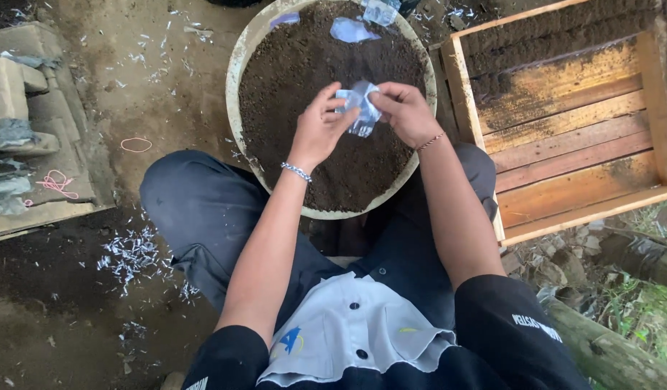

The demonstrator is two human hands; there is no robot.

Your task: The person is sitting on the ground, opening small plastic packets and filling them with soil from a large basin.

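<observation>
My left hand (320, 127) and my right hand (406, 112) both grip a small clear plastic bag (361, 107), held just above a round basin (237, 72) full of dark soil. The fingers of both hands pinch the bag's upper edge from either side. A bead bracelet circles my left wrist and a thin one my right. Two more clear plastic bags (351, 29) lie on the soil near the basin's far rim.
A wooden crate (572, 137) with soil along its back stands to the right of the basin. Concrete blocks (23, 94) lie at the left, with pink rubber bands (136, 144) on the dirt floor. White plastic scraps litter the ground near my left knee.
</observation>
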